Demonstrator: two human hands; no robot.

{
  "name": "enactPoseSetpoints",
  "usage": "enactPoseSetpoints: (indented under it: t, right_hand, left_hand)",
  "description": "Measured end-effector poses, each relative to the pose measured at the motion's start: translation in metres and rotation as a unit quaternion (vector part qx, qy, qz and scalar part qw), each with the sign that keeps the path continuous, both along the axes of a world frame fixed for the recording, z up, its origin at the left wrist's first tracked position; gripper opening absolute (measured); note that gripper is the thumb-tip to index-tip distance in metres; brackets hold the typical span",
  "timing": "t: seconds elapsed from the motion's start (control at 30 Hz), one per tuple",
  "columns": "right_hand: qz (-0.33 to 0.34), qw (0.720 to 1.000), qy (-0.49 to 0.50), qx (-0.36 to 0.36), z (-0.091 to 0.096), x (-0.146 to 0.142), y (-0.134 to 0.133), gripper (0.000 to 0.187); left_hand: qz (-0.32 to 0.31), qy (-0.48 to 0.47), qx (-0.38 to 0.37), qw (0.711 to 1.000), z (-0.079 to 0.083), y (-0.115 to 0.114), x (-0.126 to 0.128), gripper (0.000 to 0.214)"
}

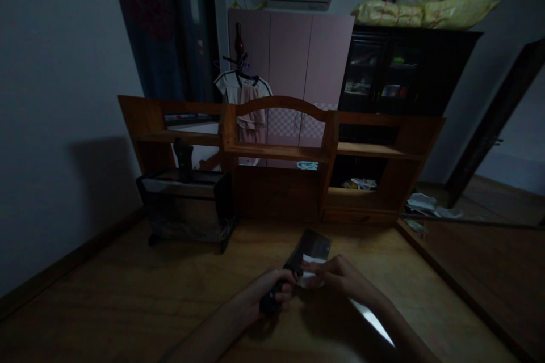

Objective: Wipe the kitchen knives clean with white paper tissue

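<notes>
My left hand [278, 289] is wrapped round the black handle [269, 302] of a cleaver, whose broad dark blade [317, 244] points away from me above the wooden tabletop. On the blade's lower part lies a white piece of tissue or cloth [307, 278]. My right hand [334, 273] has its fingers on that white piece, pressing it against the blade. Further off to the left stands a dark-framed holder [183, 204] with a black handle [184, 157] sticking up from its top.
A wooden shelf unit [276, 151] runs along the back of the tabletop [128, 300]. A bright white strip [375, 326] shows beside my right forearm; I cannot tell what it is. Behind are a pink wardrobe [289, 57] and a dark cabinet [426, 68]. A wall [51, 125] borders the left.
</notes>
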State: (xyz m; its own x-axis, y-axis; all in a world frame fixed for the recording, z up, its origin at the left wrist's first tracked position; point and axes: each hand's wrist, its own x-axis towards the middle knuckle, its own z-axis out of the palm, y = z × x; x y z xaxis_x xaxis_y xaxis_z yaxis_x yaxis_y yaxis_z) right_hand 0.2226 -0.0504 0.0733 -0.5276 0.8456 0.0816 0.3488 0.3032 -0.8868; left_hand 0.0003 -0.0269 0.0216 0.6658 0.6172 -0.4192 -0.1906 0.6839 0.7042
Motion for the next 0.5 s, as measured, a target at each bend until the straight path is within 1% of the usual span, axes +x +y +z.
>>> enactPoseSetpoints:
  t: [0.1,0.17,0.23,0.27,0.3,0.37,0.4,0.43,0.5]
  right_hand:
    - [0.024,0.999,0.018,-0.024,0.003,0.009,0.003,0.029]
    - [0.016,0.999,0.007,-0.039,0.003,0.018,0.008,0.031]
    - [-0.012,0.999,-0.012,-0.035,-0.002,0.03,0.016,0.034]
    - [-0.03,0.999,-0.024,-0.023,-0.006,0.037,0.021,0.035]
    - [-0.068,0.997,-0.033,-0.004,-0.011,0.043,0.026,0.039]
    - [-0.164,0.984,-0.043,0.05,-0.019,0.052,0.036,0.042]
    - [-0.208,0.974,-0.028,0.081,-0.023,0.054,0.039,0.044]
    - [-0.238,0.965,-0.015,0.106,-0.025,0.054,0.041,0.046]
    - [-0.262,0.956,0.0,0.134,-0.026,0.047,0.04,0.049]
  left_hand:
    - [0.001,0.007,0.011,1.0,0.0,-0.001,0.001,0.021]
    - [0.008,0.012,0.014,1.0,-0.001,0.0,0.0,0.022]
    - [0.006,0.01,0.011,1.0,-0.004,0.001,-0.001,0.022]
    - [0.002,0.006,0.008,1.0,-0.006,0.002,-0.002,0.022]
    - [-0.001,0.002,0.007,1.0,-0.007,0.002,-0.002,0.022]
    - [-0.005,-0.003,0.006,1.0,-0.009,0.003,-0.003,0.022]
    - [-0.004,-0.004,0.007,1.0,-0.01,0.004,-0.003,0.022]
    - [-0.003,-0.002,0.01,1.0,-0.011,0.004,-0.003,0.022]
    - [0.0,0.006,0.016,1.0,-0.013,0.004,-0.002,0.021]
